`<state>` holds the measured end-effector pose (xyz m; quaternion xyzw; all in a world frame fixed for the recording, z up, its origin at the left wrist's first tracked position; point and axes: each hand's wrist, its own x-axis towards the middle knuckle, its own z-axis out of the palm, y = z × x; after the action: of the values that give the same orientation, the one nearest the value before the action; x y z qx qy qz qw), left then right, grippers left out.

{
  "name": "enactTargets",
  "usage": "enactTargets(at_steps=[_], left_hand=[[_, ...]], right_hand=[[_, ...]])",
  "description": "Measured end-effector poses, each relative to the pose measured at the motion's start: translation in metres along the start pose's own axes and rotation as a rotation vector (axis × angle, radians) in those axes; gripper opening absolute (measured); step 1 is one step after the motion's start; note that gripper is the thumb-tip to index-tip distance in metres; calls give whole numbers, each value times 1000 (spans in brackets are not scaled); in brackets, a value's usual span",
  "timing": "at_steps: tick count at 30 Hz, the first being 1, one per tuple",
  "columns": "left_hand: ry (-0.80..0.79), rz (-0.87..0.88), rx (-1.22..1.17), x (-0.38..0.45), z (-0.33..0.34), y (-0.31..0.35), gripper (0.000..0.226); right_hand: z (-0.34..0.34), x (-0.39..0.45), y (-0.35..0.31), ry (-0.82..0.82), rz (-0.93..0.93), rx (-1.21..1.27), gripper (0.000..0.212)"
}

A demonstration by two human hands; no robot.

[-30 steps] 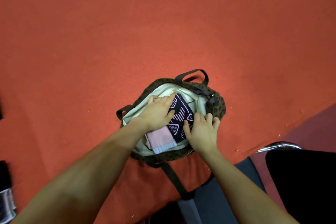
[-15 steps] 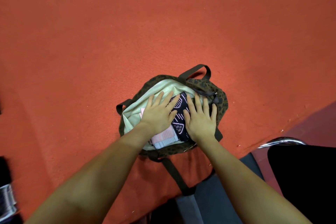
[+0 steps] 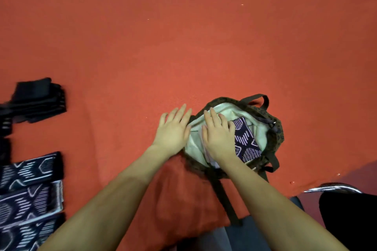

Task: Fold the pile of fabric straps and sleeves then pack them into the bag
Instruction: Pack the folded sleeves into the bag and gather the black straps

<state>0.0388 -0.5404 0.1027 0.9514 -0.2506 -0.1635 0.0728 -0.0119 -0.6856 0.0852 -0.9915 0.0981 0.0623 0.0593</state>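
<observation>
A dark olive patterned bag (image 3: 277, 134) with a pale lining lies open on the red cloth. Inside it lies a folded navy sleeve with a white pattern (image 3: 245, 142). My right hand (image 3: 219, 136) lies flat, fingers straight, inside the bag on the left part of its contents, which it hides. My left hand (image 3: 174, 129) is flat and straight-fingered just outside the bag's left rim, over the red cloth. Several folded navy patterned sleeves (image 3: 28, 195) lie in a column at the left edge. A stack of folded black straps (image 3: 38, 99) sits above them.
The red cloth (image 3: 183, 36) covers the whole surface. A dark bag strap (image 3: 226, 201) trails toward me. At the lower right are a chrome chair rail (image 3: 334, 187) and a black seat (image 3: 348, 220).
My left hand has come out of the bag to its left side. My right hand has shifted left over the contents. The view has swung left, showing the folded sleeves and straps.
</observation>
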Motion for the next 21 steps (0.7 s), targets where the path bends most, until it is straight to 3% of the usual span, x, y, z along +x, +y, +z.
enactTargets(at_steps=[10,14,19,21], left_hand=[[90,-187,-54,-118,-26,-183,55],[130,-257,-90,-168,-21,-260,52],[94,-343,-80,-220,-5,-341,54],[91,-336,-54,-234,6,-366,50]], right_hand=[[6,-9,-206,-29,-282,56,50],[20,-17,-292,-87,-382,115,51],[49,-29,-374,-263,-641,112,46],[60,-33,-398,-299,-651,118,47]])
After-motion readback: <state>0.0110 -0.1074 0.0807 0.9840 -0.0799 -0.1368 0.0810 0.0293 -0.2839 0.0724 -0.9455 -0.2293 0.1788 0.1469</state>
